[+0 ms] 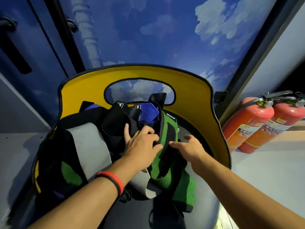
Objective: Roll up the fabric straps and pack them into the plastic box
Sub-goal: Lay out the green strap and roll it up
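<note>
Head view. A moulded seat shell (189,103) occupies the centre of the frame. Its inner face is smooth and yellow, its rim is edged in black, and an oval cut-out pierces the curved back. The seat pan is matt grey.

The fabric straps (113,123) lie in a loose, unrolled heap on the seat pan, inside the curve of the shell. Components of the heap:
- a green strap (166,129), coarse knit texture, black band along its length, running from the back of the seat toward the front edge;
- a wide grey strap (89,142), smooth, bent in a broad arc on the left;
- a blue piece (149,113), towel-like texture, at the rear;
- several black pieces, matt, crumpled together.

The left hand (142,144) lies palm down on the heap, thumb spread, fingers bent over the black border beside the green strap. Whether this grip closes around the fabric cannot be told. A red and a black wristband (113,179) circle the left wrist.

The right hand (191,147) is slack, fingers extended and parted; its grip holds nothing. One fingertip meets the black band of the green strap.

Two red cylindrical fire extinguishers (250,123) lean on the floor to the right of the shell. A wall (165,30) printed with blue sky and clouds stands behind it.
</note>
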A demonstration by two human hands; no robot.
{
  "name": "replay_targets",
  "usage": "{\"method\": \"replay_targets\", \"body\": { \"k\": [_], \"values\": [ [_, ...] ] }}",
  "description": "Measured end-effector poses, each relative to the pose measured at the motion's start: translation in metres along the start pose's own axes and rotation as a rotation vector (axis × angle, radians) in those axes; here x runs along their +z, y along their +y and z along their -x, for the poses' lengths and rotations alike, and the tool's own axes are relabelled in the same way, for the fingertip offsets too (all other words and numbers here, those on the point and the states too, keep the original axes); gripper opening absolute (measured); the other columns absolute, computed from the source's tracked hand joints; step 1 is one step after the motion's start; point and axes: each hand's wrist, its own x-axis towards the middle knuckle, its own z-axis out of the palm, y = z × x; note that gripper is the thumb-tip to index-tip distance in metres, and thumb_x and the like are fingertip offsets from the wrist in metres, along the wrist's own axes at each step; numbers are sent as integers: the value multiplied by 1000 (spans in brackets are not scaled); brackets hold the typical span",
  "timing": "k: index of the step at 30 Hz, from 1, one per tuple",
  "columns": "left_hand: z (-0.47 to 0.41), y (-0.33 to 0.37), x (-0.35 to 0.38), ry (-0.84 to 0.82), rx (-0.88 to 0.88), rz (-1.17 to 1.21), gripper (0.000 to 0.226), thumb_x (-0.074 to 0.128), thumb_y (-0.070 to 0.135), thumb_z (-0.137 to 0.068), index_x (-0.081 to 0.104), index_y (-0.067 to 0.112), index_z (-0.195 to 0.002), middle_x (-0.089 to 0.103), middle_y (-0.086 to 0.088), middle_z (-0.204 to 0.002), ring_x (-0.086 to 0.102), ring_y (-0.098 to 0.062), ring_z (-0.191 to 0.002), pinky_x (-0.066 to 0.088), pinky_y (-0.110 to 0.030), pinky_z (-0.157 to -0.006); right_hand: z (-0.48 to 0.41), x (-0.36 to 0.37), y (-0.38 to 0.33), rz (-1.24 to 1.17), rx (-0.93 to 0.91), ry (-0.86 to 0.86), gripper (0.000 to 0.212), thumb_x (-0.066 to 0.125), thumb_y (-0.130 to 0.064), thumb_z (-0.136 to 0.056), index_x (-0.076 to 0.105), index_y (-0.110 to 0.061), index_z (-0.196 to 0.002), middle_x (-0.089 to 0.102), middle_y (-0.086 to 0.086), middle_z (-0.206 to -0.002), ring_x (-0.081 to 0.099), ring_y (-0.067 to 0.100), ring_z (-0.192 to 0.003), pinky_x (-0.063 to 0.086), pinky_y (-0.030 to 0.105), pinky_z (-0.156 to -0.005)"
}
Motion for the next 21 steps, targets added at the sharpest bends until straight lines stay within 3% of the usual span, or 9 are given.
{"method": "replay_targets", "body": {
  "k": [4, 6, 8, 9, 11, 14, 18, 19, 21],
  "values": [
    [-9, -13, -9, 48, -31, 96, 25, 52, 45, -102, 74, 33, -105, 55, 20, -134, 46, -3, -131, -23, -45, -117, 0, 1, -2, -230, -55, -31, 42, 85, -18, -82, 67, -2, -116, 75, 17, -105, 73, 22, -85, 57, 30, -67],
    [-13, -26, -16, 196, -43, 35, 22, 56, 38, -100, 77, 30, -101, 61, 21, -127, 46, -2, -133, -19, -50, -119, 6, 3, -8, -190, -173, -11, 40, 83, -28, -80, 66, 0, -102, 71, 25, -104, 68, 25, -82, 55, 37, -74],
    [-15, -41, -28, 337, -90, -40, 18, 61, 33, -97, 78, 28, -97, 65, 20, -124, 44, -4, -135, -13, -55, -120, 14, 2, -12, -120, -321, 28, 48, 78, -39, -75, 60, -3, -101, 66, 25, -105, 66, 32, -85, 58, 52, -85],
    [-15, -50, -34, 387, -120, -64, 16, 62, 32, -96, 78, 27, -93, 65, 19, -123, 44, -6, -136, -11, -57, -120, 19, 1, -14, -120, -389, 27, 40, 76, -37, -79, 61, -8, -102, 68, 20, -103, 68, 34, -91, 57, 57, -89],
    [-15, -65, -47, 410, -189, -101, 14, 65, 31, -93, 77, 27, -87, 63, 16, -126, 43, -12, -136, -3, -59, -121, 28, -5, -18, -187, -495, 1, 12, 71, -21, -91, 66, -21, -102, 73, 3, -102, 69, 28, -100, 56, 57, -94],
    [-11, -72, -56, 374, -203, -93, 6, 70, 30, -89, 74, 26, -90, 56, 9, -137, 43, -20, -136, 13, -58, -121, 38, -14, -22, -178, -596, -41, 19, 66, -9, -94, 63, -23, -106, 72, 0, -105, 69, 25, -103, 56, 54, -96],
    [4, -51, -50, 269, 51, -119, 53, 75, 32, -81, 56, 32, -131, 38, 5, -153, 24, -20, -150, 13, -57, -123, 51, -16, -25, -44, -677, -31, 24, 58, -2, -86, 43, 0, -104, 55, 28, -104, 55, 50, -97, 53, 62, -80],
    [9, -43, -49, 207, 166, -130, 66, 74, 38, -80, 48, 35, -141, 27, 5, -160, 11, -21, -155, 9, -59, -124, 53, -19, -27, -38, -685, -13, 22, 57, 3, -86, 41, 1, -102, 53, 29, -100, 54, 47, -90, 54, 58, -75],
    [20, -28, -48, -27, 413, -189, 76, 70, 58, -79, 41, 40, -146, 6, 5, -168, -15, -20, -156, -3, -63, -122, 57, -29, -32, -61, -712, 33, 21, 54, 13, -86, 39, 0, -93, 50, 15, -83, 50, 24, -69, 52, 34, -63]
  ]
}}
